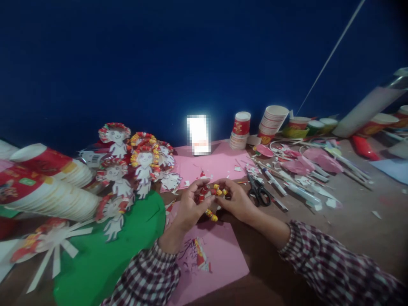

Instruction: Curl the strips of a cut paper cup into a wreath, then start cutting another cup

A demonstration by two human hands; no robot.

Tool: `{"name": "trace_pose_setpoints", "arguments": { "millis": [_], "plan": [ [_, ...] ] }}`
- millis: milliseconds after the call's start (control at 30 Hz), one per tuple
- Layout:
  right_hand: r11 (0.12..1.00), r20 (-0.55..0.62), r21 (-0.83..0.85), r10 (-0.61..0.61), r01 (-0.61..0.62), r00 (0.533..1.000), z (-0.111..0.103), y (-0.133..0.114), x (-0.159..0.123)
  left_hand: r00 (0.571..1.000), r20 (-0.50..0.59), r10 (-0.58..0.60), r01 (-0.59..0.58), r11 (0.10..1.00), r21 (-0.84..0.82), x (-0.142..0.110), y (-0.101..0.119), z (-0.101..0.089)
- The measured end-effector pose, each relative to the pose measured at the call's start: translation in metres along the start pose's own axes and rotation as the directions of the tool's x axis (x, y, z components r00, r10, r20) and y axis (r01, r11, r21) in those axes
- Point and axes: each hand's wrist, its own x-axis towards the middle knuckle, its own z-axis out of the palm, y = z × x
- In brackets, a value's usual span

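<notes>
My left hand (188, 207) and my right hand (237, 201) meet above a pink paper sheet (219, 259) at the middle of the table. Both pinch a small curled paper piece (212, 196) made of red and yellow rolled strips, with a few loops hanging below the fingers. The fingers of both hands are closed round it. Checked sleeves cover both forearms. Black scissors (259, 191) lie just to the right of my right hand.
Several paper dolls (140, 163) with red and yellow frills lie left on a green sheet (105, 263). Stacked paper cups (47, 191) lie far left; more cups (241, 127) stand at the back. A bright phone screen (198, 134) stands behind. Scraps, pens and pink cut-outs (299, 165) crowd the right.
</notes>
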Motion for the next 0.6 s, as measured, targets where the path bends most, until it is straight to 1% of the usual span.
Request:
{"name": "trace_pose_setpoints", "arguments": {
  "millis": [67, 133, 267, 367, 467, 533, 600],
  "plan": [
    [1.0, 0.003, -0.028, -0.013, 0.013, 1.0, -0.002, -0.001, 0.001, 0.997, 0.041, 0.072, -0.075, 0.994, 0.079, 0.001, -0.001, -0.001],
    [1.0, 0.024, -0.031, -0.003, 0.004, 1.0, -0.004, -0.001, 0.001, 0.993, 0.049, 0.107, -0.112, 0.985, 0.131, 0.001, -0.004, -0.002],
    [1.0, 0.053, -0.011, 0.019, -0.018, 0.998, -0.005, -0.002, 0.002, 0.996, 0.023, 0.089, -0.092, 0.98, 0.175, 0.001, -0.009, -0.002],
    [0.999, 0.058, -0.024, 0.037, -0.036, 0.998, -0.005, -0.002, 0.003, 0.998, -0.009, 0.059, -0.056, 0.986, 0.157, 0.001, -0.011, -0.001],
    [0.998, 0.091, 0.013, 0.056, -0.057, 0.994, -0.006, -0.003, 0.002, 0.998, -0.057, 0.035, -0.028, 0.991, 0.129, 0.001, -0.01, -0.001],
    [0.996, 0.135, 0.062, 0.063, -0.072, 0.989, -0.007, -0.005, 0.001, 0.997, -0.053, 0.05, -0.042, 0.989, 0.141, 0.001, -0.008, 0.0],
    [0.99, 0.154, 0.103, 0.076, -0.092, 0.985, -0.008, -0.007, 0.0, 0.996, -0.036, 0.082, -0.074, 0.982, 0.171, 0.0, -0.006, 0.001]
  ]
}}
